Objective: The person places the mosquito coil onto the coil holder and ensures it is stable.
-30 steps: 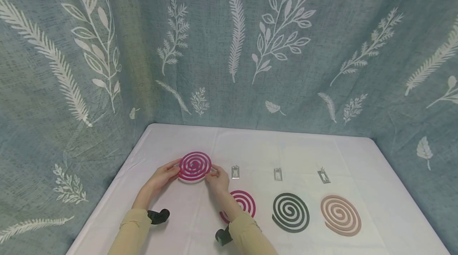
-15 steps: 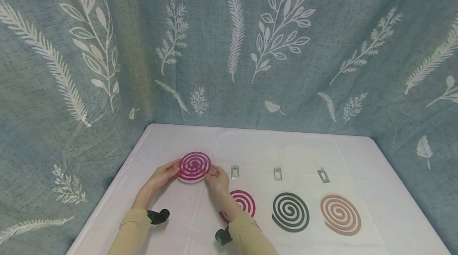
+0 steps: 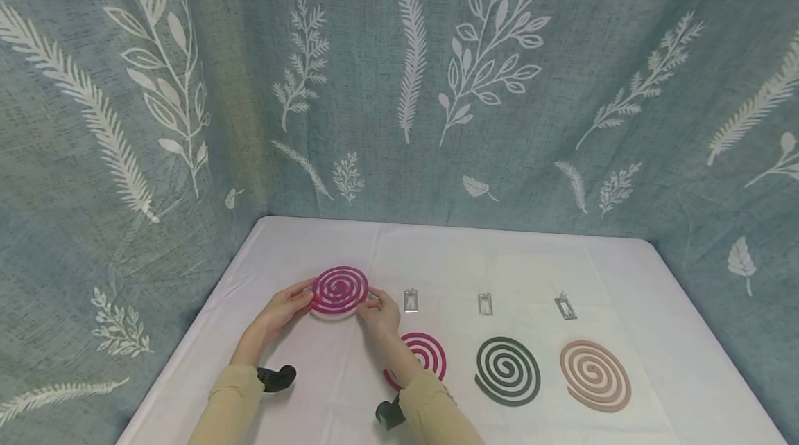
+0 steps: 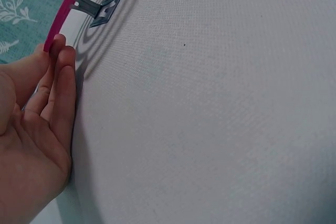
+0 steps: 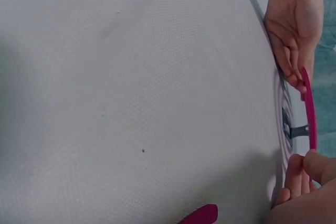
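A magenta mosquito coil (image 3: 340, 290) is held level above the white cloth between both hands. Its left edge is pinched by the left hand (image 3: 282, 308), thumb on top and fingers below. On the opposite edge, the right hand (image 3: 381, 315) grips with thumb and bent fingers. Under the coil, a small metal coil stand (image 4: 102, 11) stands on the cloth, its upright reaching the coil's underside. The right wrist view also has this coil stand (image 5: 298, 130) between the two hands. A second magenta coil (image 3: 431, 355) lies partly hidden under the right forearm.
Three more metal stands, a left one (image 3: 410, 300), a middle one (image 3: 485, 303) and a right one (image 3: 565, 306), form a row. Nearer lie a dark green coil (image 3: 508, 371) and a tan coil (image 3: 596, 376). A patterned curtain (image 3: 387, 84) surrounds the table's back and sides.
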`<move>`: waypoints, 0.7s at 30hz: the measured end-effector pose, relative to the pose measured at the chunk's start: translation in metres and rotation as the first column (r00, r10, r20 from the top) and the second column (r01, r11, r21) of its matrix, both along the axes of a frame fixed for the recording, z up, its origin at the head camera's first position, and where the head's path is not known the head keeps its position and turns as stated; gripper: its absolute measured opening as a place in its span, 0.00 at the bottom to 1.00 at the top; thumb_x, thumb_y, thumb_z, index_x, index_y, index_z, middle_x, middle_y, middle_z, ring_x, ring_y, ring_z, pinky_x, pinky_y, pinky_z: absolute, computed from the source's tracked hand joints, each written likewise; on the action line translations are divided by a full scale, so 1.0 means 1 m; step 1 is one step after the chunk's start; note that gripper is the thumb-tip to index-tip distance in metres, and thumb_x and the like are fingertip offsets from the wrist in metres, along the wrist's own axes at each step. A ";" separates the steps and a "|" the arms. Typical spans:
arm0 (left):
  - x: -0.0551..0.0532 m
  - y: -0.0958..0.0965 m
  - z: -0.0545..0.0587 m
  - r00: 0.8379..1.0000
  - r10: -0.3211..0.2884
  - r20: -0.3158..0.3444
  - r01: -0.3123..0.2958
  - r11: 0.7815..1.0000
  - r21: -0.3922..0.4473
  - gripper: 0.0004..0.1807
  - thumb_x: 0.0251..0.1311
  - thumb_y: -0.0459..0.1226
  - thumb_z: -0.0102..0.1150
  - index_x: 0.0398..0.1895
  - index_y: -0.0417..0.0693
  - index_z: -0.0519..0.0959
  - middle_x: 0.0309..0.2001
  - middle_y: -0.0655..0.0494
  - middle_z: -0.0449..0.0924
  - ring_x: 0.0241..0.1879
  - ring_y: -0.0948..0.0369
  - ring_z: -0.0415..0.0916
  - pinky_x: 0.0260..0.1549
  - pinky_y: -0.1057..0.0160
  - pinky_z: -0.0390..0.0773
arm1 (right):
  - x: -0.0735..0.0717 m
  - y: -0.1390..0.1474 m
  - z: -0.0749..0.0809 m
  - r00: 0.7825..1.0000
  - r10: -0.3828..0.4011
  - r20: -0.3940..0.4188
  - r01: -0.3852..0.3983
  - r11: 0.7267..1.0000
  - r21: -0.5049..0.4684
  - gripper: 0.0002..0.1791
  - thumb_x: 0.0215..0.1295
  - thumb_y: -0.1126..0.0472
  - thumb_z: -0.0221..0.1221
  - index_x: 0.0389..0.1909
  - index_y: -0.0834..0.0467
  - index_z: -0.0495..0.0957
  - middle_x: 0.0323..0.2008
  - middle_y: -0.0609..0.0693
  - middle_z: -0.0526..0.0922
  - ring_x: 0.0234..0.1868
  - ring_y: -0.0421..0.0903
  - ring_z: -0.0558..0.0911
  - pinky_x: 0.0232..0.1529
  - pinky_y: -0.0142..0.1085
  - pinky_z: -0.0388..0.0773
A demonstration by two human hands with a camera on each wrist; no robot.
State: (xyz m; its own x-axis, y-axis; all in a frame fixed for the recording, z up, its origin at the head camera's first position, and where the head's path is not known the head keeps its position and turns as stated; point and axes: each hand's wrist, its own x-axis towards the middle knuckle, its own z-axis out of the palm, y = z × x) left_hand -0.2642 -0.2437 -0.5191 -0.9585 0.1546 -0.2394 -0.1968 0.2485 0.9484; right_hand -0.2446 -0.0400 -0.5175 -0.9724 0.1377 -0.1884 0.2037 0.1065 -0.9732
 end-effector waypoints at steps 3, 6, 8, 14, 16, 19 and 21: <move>0.000 0.000 0.001 1.000 0.002 0.003 -0.002 1.000 0.008 0.29 0.71 0.37 0.45 0.71 0.34 0.54 0.68 0.31 0.57 0.52 0.75 0.71 0.55 0.70 0.74 | 0.000 0.000 0.000 1.000 -0.003 -0.005 0.003 1.000 0.000 0.23 0.54 0.72 0.62 0.54 0.64 0.76 0.28 0.53 0.82 0.25 0.37 0.77 0.33 0.29 0.79; 0.000 0.000 0.001 1.000 -0.003 0.001 0.003 1.000 0.006 0.29 0.71 0.37 0.44 0.71 0.34 0.54 0.69 0.32 0.56 0.56 0.70 0.71 0.57 0.69 0.73 | -0.001 0.000 0.000 1.000 -0.007 -0.008 0.007 1.000 0.007 0.23 0.54 0.71 0.62 0.53 0.64 0.76 0.28 0.54 0.83 0.26 0.37 0.78 0.33 0.30 0.79; -0.001 0.000 0.001 1.000 -0.007 0.000 0.007 1.000 0.001 0.29 0.71 0.36 0.44 0.71 0.33 0.54 0.69 0.32 0.56 0.60 0.64 0.69 0.58 0.68 0.72 | 0.000 -0.001 0.000 1.000 -0.007 -0.006 0.007 1.000 0.021 0.23 0.54 0.71 0.63 0.53 0.64 0.76 0.28 0.54 0.83 0.26 0.37 0.78 0.33 0.30 0.79; -0.001 0.000 0.000 1.000 -0.010 -0.001 0.010 1.000 -0.010 0.29 0.71 0.37 0.44 0.70 0.32 0.54 0.69 0.32 0.55 0.66 0.54 0.64 0.59 0.66 0.71 | 0.000 -0.001 0.000 1.000 -0.008 -0.007 0.008 0.999 0.032 0.22 0.55 0.70 0.63 0.53 0.64 0.76 0.28 0.53 0.83 0.25 0.36 0.77 0.31 0.29 0.77; -0.001 0.000 -0.001 1.000 -0.006 0.001 0.006 1.000 -0.011 0.29 0.71 0.37 0.44 0.70 0.32 0.54 0.69 0.32 0.55 0.67 0.52 0.63 0.59 0.66 0.71 | 0.000 -0.001 -0.001 1.000 -0.009 -0.012 0.009 1.000 0.028 0.22 0.55 0.70 0.63 0.53 0.64 0.76 0.27 0.53 0.83 0.24 0.36 0.76 0.31 0.28 0.77; -0.001 0.001 -0.001 1.000 -0.001 0.007 0.001 1.000 -0.012 0.29 0.71 0.37 0.44 0.70 0.33 0.54 0.70 0.33 0.55 0.69 0.48 0.59 0.59 0.65 0.71 | 0.000 -0.001 -0.001 1.000 -0.010 -0.021 0.010 0.999 0.031 0.22 0.55 0.70 0.63 0.53 0.65 0.76 0.27 0.53 0.82 0.24 0.35 0.76 0.30 0.28 0.76; -0.001 0.001 0.000 1.000 0.001 0.012 -0.001 1.000 -0.017 0.29 0.71 0.38 0.44 0.70 0.33 0.54 0.70 0.33 0.54 0.69 0.46 0.57 0.60 0.65 0.70 | 0.001 -0.001 0.000 1.000 -0.009 -0.026 0.010 0.999 0.030 0.21 0.56 0.69 0.63 0.53 0.65 0.76 0.26 0.53 0.82 0.24 0.35 0.76 0.30 0.27 0.76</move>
State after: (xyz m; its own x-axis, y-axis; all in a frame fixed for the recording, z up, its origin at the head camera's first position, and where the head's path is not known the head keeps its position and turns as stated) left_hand -0.2652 -0.2426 -0.5191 -0.9557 0.1496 -0.2535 -0.2084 0.2646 0.9416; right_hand -0.2438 -0.0408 -0.5179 -0.9754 0.1522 -0.1592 0.1800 0.1342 -0.9745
